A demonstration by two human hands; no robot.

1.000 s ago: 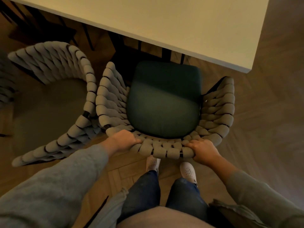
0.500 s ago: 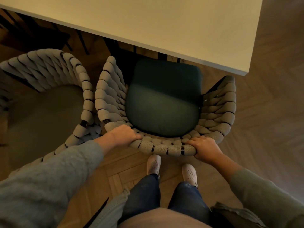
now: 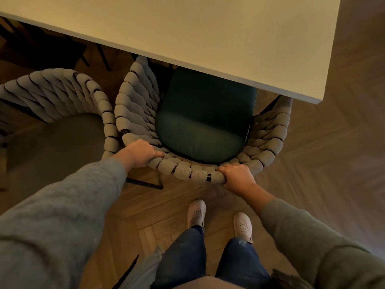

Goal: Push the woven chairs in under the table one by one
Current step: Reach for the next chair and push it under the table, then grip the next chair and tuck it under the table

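A woven grey chair [image 3: 133,105] with a dark green seat cushion [image 3: 204,126] stands in front of me, its front part under the edge of the pale table [image 3: 187,34]. My left hand [image 3: 141,153] grips the top of the woven backrest on its left side. My right hand [image 3: 236,176] grips the same backrest rim on its right side. A second woven chair [image 3: 62,92] with a grey seat stands out from the table at the left, its armrest close beside the first chair.
The table's corner [image 3: 318,99] juts out at the right. Herringbone wood floor [image 3: 333,153] lies open to the right and behind the chair. My feet in pale shoes [image 3: 196,211] stand just behind the backrest. Dark chair legs show under the table at upper left.
The green-cushioned chair has slid forward, so the front of its seat and both armrest tips now sit under the table edge. Both hands keep their grip and my feet trail farther behind.
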